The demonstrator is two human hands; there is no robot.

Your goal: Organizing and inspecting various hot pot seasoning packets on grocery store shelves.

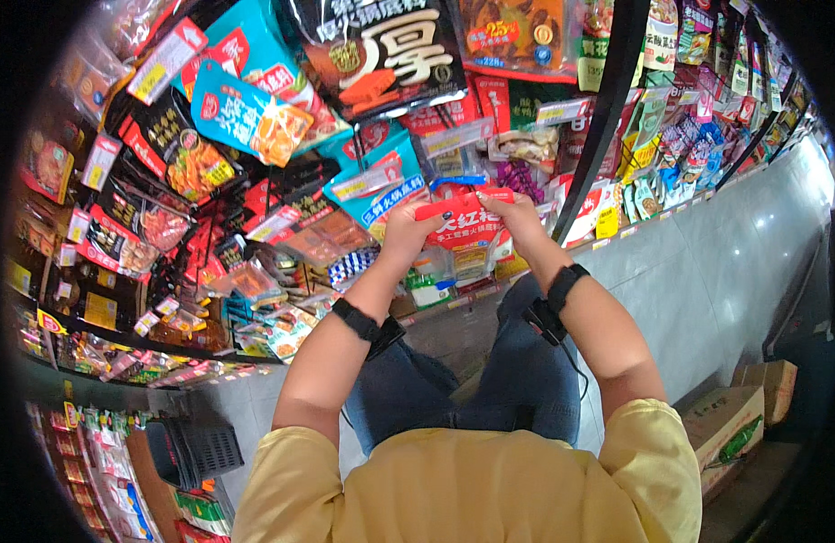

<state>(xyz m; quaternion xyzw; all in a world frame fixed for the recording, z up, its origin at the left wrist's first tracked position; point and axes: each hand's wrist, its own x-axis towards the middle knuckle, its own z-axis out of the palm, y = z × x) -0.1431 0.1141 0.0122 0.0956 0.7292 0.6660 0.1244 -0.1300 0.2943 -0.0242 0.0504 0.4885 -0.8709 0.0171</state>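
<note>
Between my two hands is a red plastic packet of hotpot soup base point(468, 227), its printed front turned up towards me. My left hand point(411, 227) grips its left upper edge, the thumb lying across the front. At the right upper corner, my right hand point(519, 217) pinches it with the thumb on top. The packet's lower part shows a clear window with brownish contents. Just beyond it hang a teal packet point(377, 183) and a purple packet point(523, 178) on the rack. Both wrists wear black straps.
Hanging packets fill the rack ahead, among them a large black packet point(383, 54) and a blue packet point(248, 112). A black upright post point(604, 115) divides it. Stacked black baskets point(193, 451) stand left; a cardboard box point(719, 431) sits right on the grey tiled floor point(702, 265).
</note>
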